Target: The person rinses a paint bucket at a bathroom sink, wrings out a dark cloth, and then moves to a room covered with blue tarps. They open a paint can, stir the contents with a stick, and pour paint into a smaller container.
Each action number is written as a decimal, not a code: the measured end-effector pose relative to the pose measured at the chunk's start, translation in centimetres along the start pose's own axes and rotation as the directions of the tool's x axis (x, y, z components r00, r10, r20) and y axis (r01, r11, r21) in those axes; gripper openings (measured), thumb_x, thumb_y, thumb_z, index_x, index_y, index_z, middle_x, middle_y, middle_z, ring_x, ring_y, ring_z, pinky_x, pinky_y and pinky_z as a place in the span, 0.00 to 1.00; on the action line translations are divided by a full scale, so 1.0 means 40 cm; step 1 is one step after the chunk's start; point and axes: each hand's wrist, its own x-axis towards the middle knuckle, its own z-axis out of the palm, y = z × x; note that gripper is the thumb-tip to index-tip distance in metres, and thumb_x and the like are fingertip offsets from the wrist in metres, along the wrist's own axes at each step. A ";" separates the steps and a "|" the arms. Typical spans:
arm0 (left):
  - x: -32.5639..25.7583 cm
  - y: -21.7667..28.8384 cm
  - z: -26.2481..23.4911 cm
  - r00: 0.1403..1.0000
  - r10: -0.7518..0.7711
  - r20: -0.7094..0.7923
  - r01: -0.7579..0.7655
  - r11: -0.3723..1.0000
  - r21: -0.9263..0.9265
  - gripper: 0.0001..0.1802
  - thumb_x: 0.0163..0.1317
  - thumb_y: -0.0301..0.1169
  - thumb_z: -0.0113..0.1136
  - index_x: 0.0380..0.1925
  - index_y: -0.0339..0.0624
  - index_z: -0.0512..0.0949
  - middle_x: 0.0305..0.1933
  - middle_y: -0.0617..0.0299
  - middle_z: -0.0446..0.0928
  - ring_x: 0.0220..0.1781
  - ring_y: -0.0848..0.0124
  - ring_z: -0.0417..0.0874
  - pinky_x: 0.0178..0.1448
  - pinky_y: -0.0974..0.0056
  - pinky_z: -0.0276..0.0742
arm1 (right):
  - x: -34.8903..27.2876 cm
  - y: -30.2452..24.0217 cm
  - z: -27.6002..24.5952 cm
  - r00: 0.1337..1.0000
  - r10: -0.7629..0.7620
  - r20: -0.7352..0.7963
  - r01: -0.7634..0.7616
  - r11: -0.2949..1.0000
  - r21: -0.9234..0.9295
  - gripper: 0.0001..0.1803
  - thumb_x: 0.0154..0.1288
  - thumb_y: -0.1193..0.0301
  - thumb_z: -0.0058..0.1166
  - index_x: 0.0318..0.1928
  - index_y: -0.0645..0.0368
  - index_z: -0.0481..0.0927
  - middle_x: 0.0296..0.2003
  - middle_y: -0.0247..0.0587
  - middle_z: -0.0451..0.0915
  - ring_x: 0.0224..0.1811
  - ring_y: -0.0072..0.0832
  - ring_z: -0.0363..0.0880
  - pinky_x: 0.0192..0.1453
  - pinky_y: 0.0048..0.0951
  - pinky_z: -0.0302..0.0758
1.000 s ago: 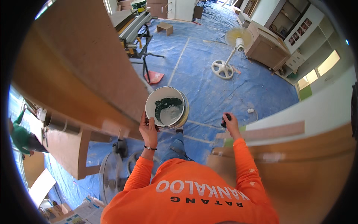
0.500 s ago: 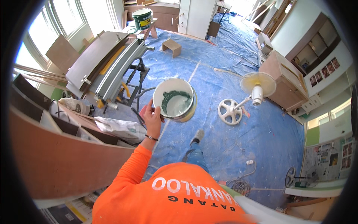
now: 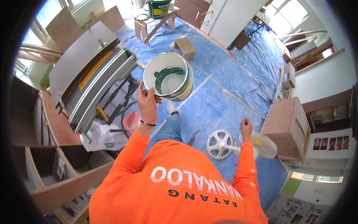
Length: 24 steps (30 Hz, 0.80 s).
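Note:
My left hand [image 3: 147, 100] grips the near-left rim of a white paint bucket [image 3: 184, 88], with a dark bracelet at the wrist. Green paint is smeared around the bucket's inner wall, and a pale layer covers its bottom. A yellow and dark label shows on the outside. Out to the right, my right hand [image 3: 246, 127] is closed beside the standing fan [image 3: 265, 145]. A small dark spot shows at its fingers, too small to name.
Blue sheeting [image 3: 212, 100] covers the floor. At left stand a metal-edged work stand [image 3: 108, 86] and a wooden cabinet [image 3: 71, 179]. Ahead are an open wooden box [image 3: 185, 48] and a green paint bucket [image 3: 159, 9] on a bench [image 3: 143, 28]. A large carton-like box [image 3: 285, 127] stands right.
I have stepped forward with the bucket still in my left hand. My right arm has come into view at the right, and the bench and work stand now appear closer.

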 end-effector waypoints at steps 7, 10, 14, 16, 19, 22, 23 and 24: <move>0.576 -0.185 0.224 0.968 -0.137 -0.211 0.110 0.985 -0.133 0.24 0.72 0.29 0.57 0.66 0.38 0.67 0.34 0.62 0.79 0.25 0.75 0.81 0.27 0.70 0.80 | 0.592 -0.308 0.296 0.969 -0.062 0.241 0.006 0.974 0.225 0.16 0.76 0.60 0.58 0.36 0.60 0.82 0.23 0.34 0.80 0.23 0.19 0.75 0.28 0.31 0.72; 0.803 -0.220 0.312 0.945 -0.126 -0.302 0.097 0.989 -0.111 0.26 0.71 0.29 0.58 0.67 0.38 0.67 0.35 0.62 0.78 0.25 0.75 0.82 0.27 0.69 0.81 | 0.538 -0.235 0.488 0.917 0.047 0.397 -0.111 0.984 0.142 0.17 0.71 0.59 0.63 0.40 0.62 0.84 0.28 0.38 0.84 0.31 0.24 0.81 0.38 0.32 0.77; 1.094 -0.170 0.411 0.923 -0.082 -0.377 0.037 0.992 -0.124 0.25 0.71 0.30 0.58 0.66 0.37 0.67 0.36 0.62 0.79 0.25 0.75 0.82 0.26 0.70 0.80 | 0.405 0.200 0.639 0.762 0.264 0.591 -0.372 0.926 0.067 0.16 0.65 0.61 0.63 0.37 0.64 0.85 0.30 0.37 0.84 0.32 0.29 0.80 0.41 0.34 0.77; 1.222 -0.106 0.376 0.897 0.065 -0.438 -0.095 0.994 -0.047 0.24 0.72 0.30 0.58 0.65 0.37 0.68 0.37 0.62 0.80 0.25 0.75 0.82 0.26 0.70 0.80 | 0.398 0.022 0.782 0.439 0.521 0.732 -0.632 0.758 -0.161 0.15 0.64 0.62 0.63 0.37 0.64 0.85 0.29 0.36 0.83 0.31 0.29 0.79 0.40 0.35 0.77; 1.438 -0.085 0.354 0.870 0.126 -0.477 -0.128 0.991 0.028 0.24 0.71 0.29 0.58 0.65 0.37 0.68 0.37 0.62 0.80 0.25 0.75 0.82 0.26 0.70 0.80 | 0.559 -0.113 0.856 0.283 0.636 0.718 -0.718 0.637 -0.281 0.14 0.63 0.62 0.63 0.36 0.62 0.84 0.29 0.36 0.82 0.31 0.29 0.79 0.39 0.35 0.76; 1.641 -0.079 0.331 0.795 0.169 -0.583 -0.147 0.986 0.085 0.24 0.71 0.29 0.58 0.65 0.36 0.68 0.37 0.62 0.80 0.25 0.74 0.82 0.26 0.70 0.80 | 0.861 -0.216 0.993 0.336 0.627 0.703 -0.749 0.631 -0.205 0.13 0.62 0.63 0.63 0.35 0.61 0.84 0.29 0.36 0.80 0.30 0.29 0.78 0.37 0.36 0.75; 1.706 -0.074 0.323 0.769 0.169 -0.617 -0.137 0.986 0.099 0.25 0.71 0.29 0.58 0.65 0.37 0.68 0.37 0.61 0.81 0.25 0.74 0.82 0.25 0.69 0.80 | 0.990 -0.245 1.048 0.385 0.616 0.687 -0.755 0.639 -0.150 0.12 0.62 0.63 0.62 0.34 0.61 0.84 0.29 0.36 0.80 0.30 0.29 0.78 0.37 0.36 0.75; 1.784 -0.068 0.310 0.745 0.180 -0.642 -0.139 0.984 0.114 0.25 0.71 0.29 0.58 0.65 0.37 0.68 0.37 0.61 0.81 0.25 0.74 0.82 0.25 0.69 0.81 | 1.143 -0.286 1.119 0.458 0.592 0.663 -0.755 0.653 -0.060 0.12 0.61 0.63 0.62 0.34 0.60 0.84 0.28 0.36 0.79 0.30 0.29 0.77 0.37 0.37 0.75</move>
